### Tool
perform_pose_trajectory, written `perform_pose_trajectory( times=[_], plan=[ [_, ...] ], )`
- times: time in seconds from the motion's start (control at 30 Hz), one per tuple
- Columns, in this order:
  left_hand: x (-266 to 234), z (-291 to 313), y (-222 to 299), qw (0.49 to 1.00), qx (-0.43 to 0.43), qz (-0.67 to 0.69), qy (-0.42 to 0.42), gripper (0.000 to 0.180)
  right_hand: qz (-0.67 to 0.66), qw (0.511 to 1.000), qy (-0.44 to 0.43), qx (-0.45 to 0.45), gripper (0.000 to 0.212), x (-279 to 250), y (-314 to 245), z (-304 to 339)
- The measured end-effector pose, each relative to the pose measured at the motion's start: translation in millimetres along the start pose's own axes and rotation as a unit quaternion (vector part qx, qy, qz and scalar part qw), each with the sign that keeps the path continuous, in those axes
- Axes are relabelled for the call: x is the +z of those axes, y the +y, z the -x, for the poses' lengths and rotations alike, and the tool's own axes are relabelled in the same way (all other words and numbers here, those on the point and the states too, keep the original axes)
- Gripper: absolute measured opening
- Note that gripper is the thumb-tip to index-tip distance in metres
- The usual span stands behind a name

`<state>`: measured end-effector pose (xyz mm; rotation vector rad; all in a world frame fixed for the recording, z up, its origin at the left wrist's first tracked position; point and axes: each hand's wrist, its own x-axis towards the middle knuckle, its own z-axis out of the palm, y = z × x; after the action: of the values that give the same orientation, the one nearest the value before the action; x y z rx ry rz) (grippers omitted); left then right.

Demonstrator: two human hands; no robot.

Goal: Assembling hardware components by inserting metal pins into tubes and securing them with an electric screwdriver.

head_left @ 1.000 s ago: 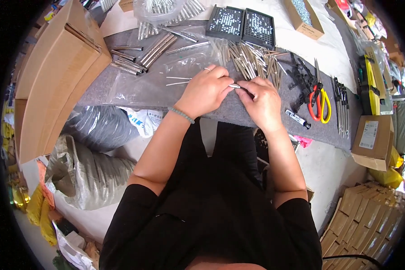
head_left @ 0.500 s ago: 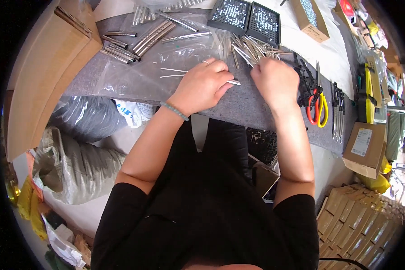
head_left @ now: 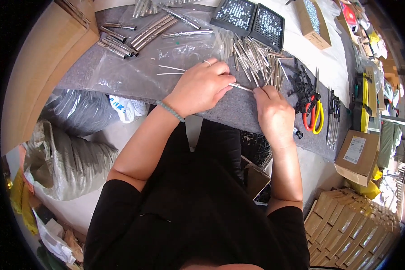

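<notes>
My left hand [head_left: 202,86] is closed over thin metal pieces at the near edge of the grey cloth. Two white strands [head_left: 170,73] stick out from its left side. In my right hand [head_left: 275,111], the fingers pinch the end of a slim silvery rod [head_left: 244,87]. This rod spans the gap between both hands, its left end at my left fingertips; whether it slots into anything there is hidden. Just beyond my right hand lies a loose pile of thin metal rods [head_left: 252,58].
Black perforated trays [head_left: 269,28] hold small pale pieces. Shiny tubes [head_left: 155,32] lie on clear plastic at the far left. Scissors with red and yellow handles [head_left: 318,118] and slim dark tools [head_left: 332,119] lie right. A large cardboard box [head_left: 45,58] borders the left.
My right hand has drawn back from the pile toward me, and a rod now shows between it and my left hand. The pile lies more spread out. My left hand has barely moved.
</notes>
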<state>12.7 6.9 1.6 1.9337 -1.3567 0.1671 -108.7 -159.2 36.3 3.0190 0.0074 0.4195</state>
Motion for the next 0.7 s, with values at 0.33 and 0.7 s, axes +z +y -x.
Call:
perform_pose_trajectory(
  times=[0.33, 0.7],
  plan=[
    [4, -4, 6, 1.0, 0.01, -0.009, -0.022, 0.014, -0.146, 0.989, 0.005, -0.004, 0.014, 5, -1, -7],
    [6, -16, 2, 1.0, 0.009, -0.006, -0.003, 0.013, -0.366, 0.921, -0.027, 0.129, 0.02, 0, 25, -20]
  ],
)
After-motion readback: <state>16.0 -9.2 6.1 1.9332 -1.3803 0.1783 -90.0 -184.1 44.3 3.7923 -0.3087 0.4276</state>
